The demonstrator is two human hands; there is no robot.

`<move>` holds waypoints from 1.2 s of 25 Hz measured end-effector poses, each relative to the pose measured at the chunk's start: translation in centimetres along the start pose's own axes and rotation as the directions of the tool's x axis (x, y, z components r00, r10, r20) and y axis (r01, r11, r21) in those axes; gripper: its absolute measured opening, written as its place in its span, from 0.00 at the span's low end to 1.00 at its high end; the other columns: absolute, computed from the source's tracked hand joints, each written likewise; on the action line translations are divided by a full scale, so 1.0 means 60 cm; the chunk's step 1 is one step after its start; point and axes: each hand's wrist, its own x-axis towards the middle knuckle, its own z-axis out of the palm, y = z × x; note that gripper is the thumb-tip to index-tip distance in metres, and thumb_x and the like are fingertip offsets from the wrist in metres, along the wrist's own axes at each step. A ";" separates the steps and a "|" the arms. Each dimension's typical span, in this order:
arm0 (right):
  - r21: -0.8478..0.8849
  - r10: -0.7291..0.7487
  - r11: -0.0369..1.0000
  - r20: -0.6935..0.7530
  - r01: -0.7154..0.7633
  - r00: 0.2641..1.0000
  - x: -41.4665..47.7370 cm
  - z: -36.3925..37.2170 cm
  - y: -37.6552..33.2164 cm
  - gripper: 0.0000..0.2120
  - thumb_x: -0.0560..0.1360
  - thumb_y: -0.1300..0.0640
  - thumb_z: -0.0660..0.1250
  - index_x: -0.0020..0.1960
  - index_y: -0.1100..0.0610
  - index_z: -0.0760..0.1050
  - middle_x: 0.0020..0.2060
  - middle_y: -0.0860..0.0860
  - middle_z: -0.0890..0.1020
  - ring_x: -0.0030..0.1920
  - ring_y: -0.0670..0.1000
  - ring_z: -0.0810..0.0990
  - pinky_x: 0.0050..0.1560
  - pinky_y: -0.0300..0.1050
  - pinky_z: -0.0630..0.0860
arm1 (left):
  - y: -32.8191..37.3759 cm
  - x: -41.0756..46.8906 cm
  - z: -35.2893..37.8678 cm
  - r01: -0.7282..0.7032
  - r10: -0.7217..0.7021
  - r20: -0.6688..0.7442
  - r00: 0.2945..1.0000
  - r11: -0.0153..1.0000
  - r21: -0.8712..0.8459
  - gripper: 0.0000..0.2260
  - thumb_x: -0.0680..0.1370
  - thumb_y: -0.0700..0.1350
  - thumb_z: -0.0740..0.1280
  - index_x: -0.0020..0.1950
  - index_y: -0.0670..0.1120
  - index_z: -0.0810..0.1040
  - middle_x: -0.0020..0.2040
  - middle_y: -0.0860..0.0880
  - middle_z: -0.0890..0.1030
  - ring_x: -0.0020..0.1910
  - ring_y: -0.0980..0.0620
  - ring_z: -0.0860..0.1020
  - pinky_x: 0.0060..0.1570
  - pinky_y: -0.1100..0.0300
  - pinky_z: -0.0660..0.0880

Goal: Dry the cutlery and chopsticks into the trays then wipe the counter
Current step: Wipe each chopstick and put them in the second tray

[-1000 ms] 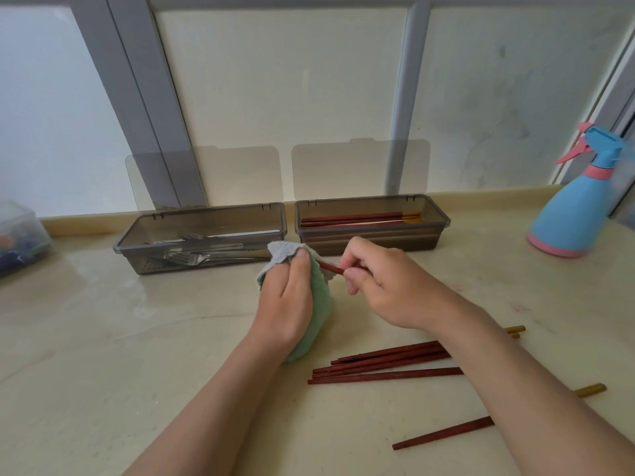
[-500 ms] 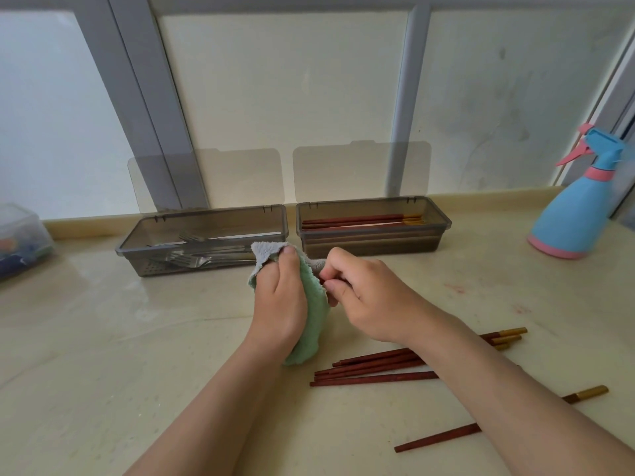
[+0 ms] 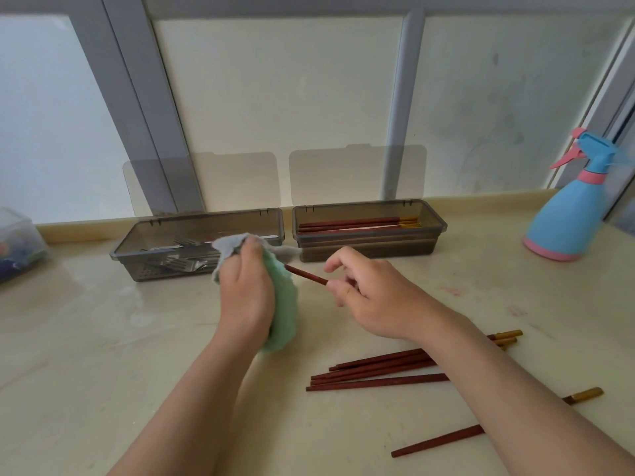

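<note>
Right hand (image 3: pixel 374 297) has drawn the chopstick (image 3: pixel 305 274) from the cloth (image 3: pixel 283 304).

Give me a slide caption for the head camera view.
Left hand grips a green cloth around a red chopstick held by the right hand; more chopsticks lie on the counter.

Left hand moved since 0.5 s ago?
Yes. The left hand, gripping the cloth, shifted left: its thumb was level with the gap between the trays and now sits in front of the fork tray.
</note>
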 end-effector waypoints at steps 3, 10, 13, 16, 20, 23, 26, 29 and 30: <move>-0.056 -0.025 0.998 0.020 0.026 0.999 -0.003 -0.004 0.003 0.07 0.84 0.55 0.59 0.49 0.50 0.74 0.37 0.52 0.81 0.39 0.54 0.79 0.44 0.61 0.78 | -0.002 0.002 -0.003 0.075 -0.076 -0.060 0.995 0.997 -0.024 0.22 0.85 0.50 0.54 0.36 0.48 0.80 0.35 0.49 0.80 0.38 0.48 0.77 0.39 0.56 0.73; 0.114 -0.073 0.991 -0.005 0.073 0.997 -0.003 0.010 -0.014 0.05 0.82 0.58 0.61 0.47 0.54 0.73 0.35 0.52 0.79 0.36 0.53 0.77 0.41 0.57 0.77 | -0.013 -0.032 0.024 -0.067 0.040 0.217 0.975 0.991 0.120 0.21 0.85 0.46 0.54 0.32 0.44 0.68 0.25 0.52 0.70 0.27 0.55 0.69 0.27 0.64 0.67; 0.124 -0.021 0.992 0.026 0.018 0.999 -0.003 0.005 -0.007 0.04 0.82 0.55 0.64 0.50 0.52 0.76 0.37 0.52 0.82 0.38 0.53 0.80 0.42 0.58 0.80 | -0.010 -0.013 0.012 0.026 -0.030 0.125 0.992 0.999 0.032 0.24 0.85 0.49 0.53 0.37 0.46 0.82 0.31 0.51 0.81 0.33 0.53 0.78 0.37 0.60 0.75; 0.111 -0.051 0.993 -0.006 0.051 0.999 -0.002 0.019 -0.008 0.06 0.81 0.58 0.65 0.46 0.54 0.75 0.34 0.53 0.80 0.34 0.54 0.77 0.38 0.56 0.77 | -0.008 -0.021 0.013 -0.042 0.027 0.158 0.987 0.994 0.096 0.23 0.85 0.47 0.53 0.34 0.47 0.78 0.28 0.54 0.77 0.32 0.57 0.75 0.34 0.65 0.71; 0.191 -0.018 0.982 0.017 0.015 1.000 -0.004 0.027 -0.001 0.07 0.80 0.59 0.66 0.43 0.56 0.74 0.32 0.49 0.81 0.33 0.50 0.78 0.38 0.55 0.78 | -0.021 -0.031 0.021 -0.218 0.122 0.365 0.923 0.947 0.235 0.21 0.85 0.45 0.55 0.32 0.44 0.66 0.27 0.51 0.66 0.28 0.57 0.66 0.31 0.61 0.65; 0.203 0.007 0.979 -0.069 0.007 0.998 -0.001 0.013 0.001 0.08 0.78 0.54 0.67 0.41 0.54 0.79 0.33 0.52 0.82 0.35 0.53 0.82 0.39 0.58 0.81 | -0.021 -0.019 0.012 -0.253 0.122 0.442 0.889 0.934 0.252 0.21 0.85 0.43 0.55 0.31 0.45 0.66 0.26 0.53 0.68 0.28 0.56 0.67 0.31 0.58 0.66; 0.364 0.058 0.930 -0.300 0.058 0.952 0.010 0.005 -0.002 0.07 0.76 0.51 0.66 0.44 0.53 0.81 0.34 0.52 0.81 0.34 0.51 0.79 0.39 0.55 0.80 | -0.024 -0.028 0.010 -0.430 0.121 0.627 0.770 0.824 0.368 0.21 0.84 0.44 0.56 0.30 0.46 0.67 0.24 0.52 0.73 0.27 0.59 0.73 0.33 0.58 0.71; 0.500 0.133 0.865 -0.298 0.036 0.945 0.013 0.008 -0.004 0.06 0.78 0.57 0.69 0.45 0.58 0.81 0.32 0.54 0.79 0.33 0.48 0.75 0.34 0.46 0.74 | -0.030 -0.036 0.017 -0.546 0.069 0.718 0.693 0.701 0.459 0.23 0.83 0.48 0.56 0.27 0.49 0.69 0.24 0.53 0.75 0.29 0.56 0.74 0.33 0.60 0.69; 0.538 0.178 0.843 -0.282 0.002 0.943 0.014 0.008 -0.003 0.06 0.79 0.59 0.69 0.44 0.59 0.80 0.29 0.51 0.77 0.32 0.47 0.74 0.32 0.42 0.72 | -0.029 -0.035 0.019 -0.557 0.060 0.733 0.677 0.693 0.457 0.24 0.83 0.47 0.57 0.26 0.51 0.70 0.24 0.56 0.75 0.29 0.57 0.73 0.32 0.64 0.66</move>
